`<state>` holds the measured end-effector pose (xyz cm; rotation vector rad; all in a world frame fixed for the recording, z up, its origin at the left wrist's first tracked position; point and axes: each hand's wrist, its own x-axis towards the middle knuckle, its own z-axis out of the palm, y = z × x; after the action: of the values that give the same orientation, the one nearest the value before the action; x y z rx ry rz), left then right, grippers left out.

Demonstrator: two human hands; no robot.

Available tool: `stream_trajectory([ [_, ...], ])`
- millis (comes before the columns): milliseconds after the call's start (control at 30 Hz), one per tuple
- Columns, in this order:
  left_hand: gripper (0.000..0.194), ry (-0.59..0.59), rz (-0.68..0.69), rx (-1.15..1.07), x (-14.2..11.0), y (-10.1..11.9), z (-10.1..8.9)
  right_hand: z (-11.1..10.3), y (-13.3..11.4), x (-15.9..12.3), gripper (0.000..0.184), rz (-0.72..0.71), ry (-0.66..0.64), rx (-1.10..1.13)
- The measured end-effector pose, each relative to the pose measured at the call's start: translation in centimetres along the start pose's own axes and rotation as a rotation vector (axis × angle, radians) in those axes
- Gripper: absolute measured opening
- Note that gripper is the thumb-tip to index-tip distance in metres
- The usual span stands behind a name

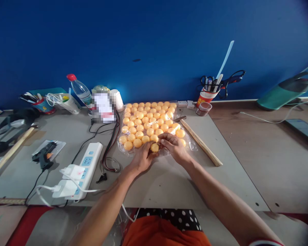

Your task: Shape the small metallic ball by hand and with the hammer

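Left hand (143, 159) grasps one yellow ball (155, 147), right hand (176, 147) beside it, grip unclear; many more balls (145, 120) lie in clear plastic (193, 145), number finished indeterminate.

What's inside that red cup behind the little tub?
The cup holds pen-like sticks, a long pale blue strip and something with black loops. Its wall covers their lower ends, so the bottom can't be seen.
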<state>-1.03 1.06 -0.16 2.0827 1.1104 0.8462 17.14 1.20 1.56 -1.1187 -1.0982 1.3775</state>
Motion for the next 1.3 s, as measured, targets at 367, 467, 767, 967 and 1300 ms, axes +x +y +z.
stream_trajectory([
  [367,0.039,0.005,0.039,0.162,-0.4,0.3,0.4,0.1,0.4,-0.7,0.020,-0.306,-0.006,-0.375],
  [467,0.039,0.003,0.054,0.185,-0.4,0.3,0.5,0.0,0.6,-0.7,0.018,-0.391,-0.024,-0.531],
  [767,0.040,0.067,0.146,0.282,-0.5,0.1,0.8,0.1,1.0,-0.4,0.018,-0.362,-0.013,-0.604],
  [967,0.037,0.120,0.159,0.356,-0.3,0.3,0.9,-0.1,1.2,-0.4,0.021,-0.345,0.008,-0.726],
  [1300,0.041,0.078,0.227,0.439,-0.4,0.3,0.8,-0.7,-0.2,-0.8,0.025,-0.308,-0.206,-1.099],
])
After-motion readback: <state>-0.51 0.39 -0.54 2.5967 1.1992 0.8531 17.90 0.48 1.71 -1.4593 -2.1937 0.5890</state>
